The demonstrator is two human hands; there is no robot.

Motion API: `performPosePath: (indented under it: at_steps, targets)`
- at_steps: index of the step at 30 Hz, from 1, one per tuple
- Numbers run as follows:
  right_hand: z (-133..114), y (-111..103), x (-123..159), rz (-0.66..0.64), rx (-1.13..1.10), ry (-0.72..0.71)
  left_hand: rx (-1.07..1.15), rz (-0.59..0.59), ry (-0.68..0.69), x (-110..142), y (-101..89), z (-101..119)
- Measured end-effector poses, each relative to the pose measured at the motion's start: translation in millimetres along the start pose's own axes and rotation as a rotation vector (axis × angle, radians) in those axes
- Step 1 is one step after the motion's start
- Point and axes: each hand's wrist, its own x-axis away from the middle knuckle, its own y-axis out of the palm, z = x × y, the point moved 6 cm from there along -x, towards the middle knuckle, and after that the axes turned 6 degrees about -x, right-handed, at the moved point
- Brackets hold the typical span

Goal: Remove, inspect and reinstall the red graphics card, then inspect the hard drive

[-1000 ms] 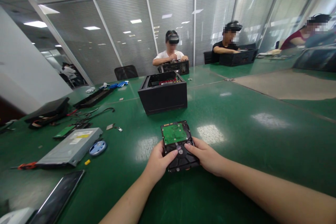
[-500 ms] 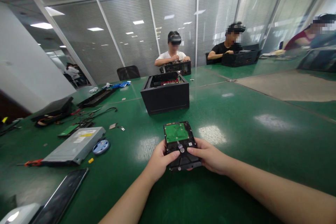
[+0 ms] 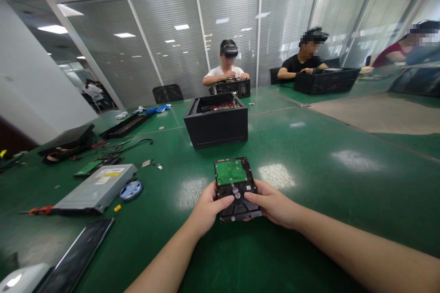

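Between my two hands is a hard disk drive (image 3: 237, 213), its green circuit board facing up and tilted toward me. My left hand (image 3: 208, 208) grips its left edge, thumb lying on the black underside. On the opposite edge my right hand (image 3: 275, 203) holds it the same way, thumb near the round spindle hub. The fingers under the drive are mostly hidden. Just beyond stands a black computer case (image 3: 216, 126), open at the top, with red parts inside.
Left on the green table lie an optical drive (image 3: 96, 190), a screwdriver (image 3: 41, 210), a blue round disc (image 3: 131, 190), a yellow bit (image 3: 117, 208), a phone (image 3: 77, 256), cables and another circuit board (image 3: 89, 168). Across the table, people work at other cases (image 3: 323, 80).
My hands and the hard disk drive have barely moved. At the far right, a person in black has shifted a case to the right and turned it.
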Motion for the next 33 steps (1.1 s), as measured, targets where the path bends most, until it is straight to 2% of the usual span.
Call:
performPosePath:
  at_steps: [17,25,33]
  targets:
    - [-7.2,3.5,1.6,-0.028,0.009,-0.017,-0.148,-0.064,0.067,1.8,1.7,5.3]
    - [-4.4,2.9,-0.1,-0.053,0.036,-0.054,-0.037,-0.085,0.032,1.5,2.9,4.9]
    - [-7.9,5.9,0.4,-0.044,0.064,-0.074,-0.033,-0.085,0.032,2.0,4.4,4.7]
